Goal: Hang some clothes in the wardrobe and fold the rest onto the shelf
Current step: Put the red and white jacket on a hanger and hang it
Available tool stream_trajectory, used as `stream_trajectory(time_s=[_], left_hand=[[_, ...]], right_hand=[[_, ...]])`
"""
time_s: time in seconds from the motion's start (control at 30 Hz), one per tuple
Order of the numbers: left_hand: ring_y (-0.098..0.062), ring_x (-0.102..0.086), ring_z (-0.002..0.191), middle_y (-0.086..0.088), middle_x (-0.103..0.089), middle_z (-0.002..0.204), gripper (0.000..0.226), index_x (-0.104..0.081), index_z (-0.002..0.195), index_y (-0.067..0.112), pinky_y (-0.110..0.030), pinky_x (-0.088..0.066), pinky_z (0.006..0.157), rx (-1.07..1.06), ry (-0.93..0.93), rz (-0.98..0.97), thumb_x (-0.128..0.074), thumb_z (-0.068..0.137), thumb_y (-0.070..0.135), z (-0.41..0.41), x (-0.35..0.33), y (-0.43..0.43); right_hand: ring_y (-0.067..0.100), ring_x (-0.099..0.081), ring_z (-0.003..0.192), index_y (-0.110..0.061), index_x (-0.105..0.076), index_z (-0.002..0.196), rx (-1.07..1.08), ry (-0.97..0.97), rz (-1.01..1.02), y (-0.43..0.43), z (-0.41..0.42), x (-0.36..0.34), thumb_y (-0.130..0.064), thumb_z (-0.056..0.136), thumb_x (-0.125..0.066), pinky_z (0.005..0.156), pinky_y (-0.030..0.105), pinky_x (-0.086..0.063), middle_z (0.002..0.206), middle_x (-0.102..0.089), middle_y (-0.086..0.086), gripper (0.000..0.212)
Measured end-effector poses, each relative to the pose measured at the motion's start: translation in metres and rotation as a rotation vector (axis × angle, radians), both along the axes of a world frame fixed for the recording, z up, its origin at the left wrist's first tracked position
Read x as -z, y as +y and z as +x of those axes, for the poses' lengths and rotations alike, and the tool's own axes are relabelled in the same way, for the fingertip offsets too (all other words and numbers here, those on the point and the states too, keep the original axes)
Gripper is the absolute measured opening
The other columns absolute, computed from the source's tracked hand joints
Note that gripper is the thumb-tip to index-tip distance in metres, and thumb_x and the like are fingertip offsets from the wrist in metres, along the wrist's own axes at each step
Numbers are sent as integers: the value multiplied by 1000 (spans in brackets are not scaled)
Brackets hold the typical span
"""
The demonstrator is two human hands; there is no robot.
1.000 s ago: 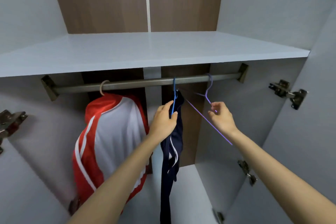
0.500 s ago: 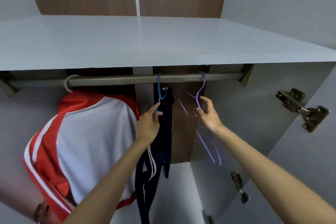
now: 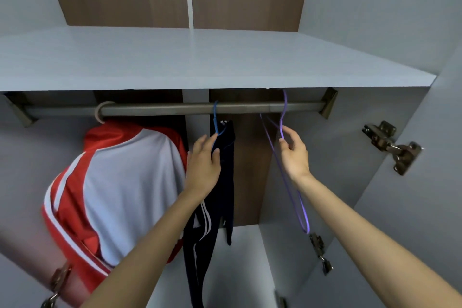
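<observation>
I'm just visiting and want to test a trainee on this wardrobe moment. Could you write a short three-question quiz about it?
1. True or false: the purple hanger carries a garment.
2. How many hangers hook over the rail?
3. Which hanger is the left hand at? A) the blue hanger B) the purple one C) the pale one

Key
1. False: it is bare, and the right hand has its fingers at its neck.
2. Three: the pale hanger with the red and white jacket, the blue one with the navy trousers, and the purple one.
3. A.
</observation>
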State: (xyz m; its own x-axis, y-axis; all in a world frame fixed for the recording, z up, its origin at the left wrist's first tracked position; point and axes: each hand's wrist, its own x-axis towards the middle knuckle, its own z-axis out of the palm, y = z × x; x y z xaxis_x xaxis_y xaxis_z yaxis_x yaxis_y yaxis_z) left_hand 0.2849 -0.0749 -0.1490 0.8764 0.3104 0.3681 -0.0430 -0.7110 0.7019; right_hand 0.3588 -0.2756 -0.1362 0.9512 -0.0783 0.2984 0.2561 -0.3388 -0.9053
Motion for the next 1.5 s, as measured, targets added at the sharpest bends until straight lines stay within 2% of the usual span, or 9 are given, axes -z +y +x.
stream_trajectory(time_s=[0.13, 0.4, 0.5, 0.6, 0.77, 0.93, 1.1, 1.33, 1.5], left_hand=[[-18, -23, 145, -5, -32, 154, 45, -35, 148, 19, -43, -21, 119, 96, -56, 8, -40, 103, 19, -30, -16, -15], [-16, -27, 144, -2, -34, 154, 48, -34, 149, 20, -37, -24, 118, 324, -47, -3, -44, 102, 17, -142, -6, -45], [-17, -23, 146, -1, -30, 156, 50, -32, 150, 22, -39, -23, 119, 423, 2, 33, -45, 102, 18, -192, 11, -57], [-18, -15, 148, -2, -24, 158, 53, -28, 152, 20, -42, -19, 119, 496, 76, 67, -46, 101, 17, -236, 28, -69], [-22, -19, 147, -4, -38, 151, 54, -27, 151, 18, -47, -12, 119, 628, 293, 200, -47, 101, 21, -301, 54, -104], [-19, -56, 114, 5, -66, 110, 25, -54, 124, 19, -41, -24, 111, 714, 330, 223, -47, 101, 21, -358, 74, -142], [-20, -58, 79, 3, -65, 83, 9, -62, 100, 13, -33, -45, 79, 818, 296, 132, -55, 96, 10, -412, 86, -191], [-20, -64, 87, 8, -65, 81, 6, -64, 97, 11, -33, -47, 81, 903, 349, 124, -60, 92, 10, -494, 117, -287], [-16, -56, 102, -2, -62, 108, 15, -67, 108, 11, -20, -39, 90, 922, 242, 100, -61, 93, 12, -539, 142, -349]], right_hand=[[7, -43, 53, -27, -55, 131, 51, 32, -100, -15, -40, -1, -19, 101, -46, 57, 25, -39, 62, -48, -8, 32], [6, -46, 55, -28, -59, 125, 25, 90, -242, -49, -181, 7, -26, 99, -50, 60, 25, -38, 63, -50, -13, 27], [-1, -49, 52, -23, -59, 124, -49, 108, -278, -64, -249, 16, -19, 99, -50, 58, 15, -36, 58, -52, -22, 26], [-4, -48, 48, -14, -59, 122, -105, 145, -335, -78, -314, 24, -7, 99, -47, 55, 9, -35, 66, -58, -9, 27], [8, -43, 55, -20, -59, 111, -175, 298, -287, -114, -412, 40, -2, 99, -44, 58, 18, -41, 77, -63, -5, 26], [-2, -44, 47, -26, -56, 104, -154, 367, -205, -159, -484, 53, -1, 100, -42, 54, 11, -39, 77, -62, -6, 29], [8, -40, 57, -14, -57, 110, -121, 485, -83, -214, -550, 72, 4, 98, -43, 54, 14, -34, 75, -59, 1, 26], [0, -47, 64, -17, -53, 86, -53, 456, -61, -295, -654, 104, -19, 99, -52, 62, 9, -36, 74, -58, -6, 13], [3, -43, 59, -12, -47, 83, 178, 430, -92, -347, -716, 135, -22, 101, -48, 62, 20, -36, 71, -57, -5, 20]])
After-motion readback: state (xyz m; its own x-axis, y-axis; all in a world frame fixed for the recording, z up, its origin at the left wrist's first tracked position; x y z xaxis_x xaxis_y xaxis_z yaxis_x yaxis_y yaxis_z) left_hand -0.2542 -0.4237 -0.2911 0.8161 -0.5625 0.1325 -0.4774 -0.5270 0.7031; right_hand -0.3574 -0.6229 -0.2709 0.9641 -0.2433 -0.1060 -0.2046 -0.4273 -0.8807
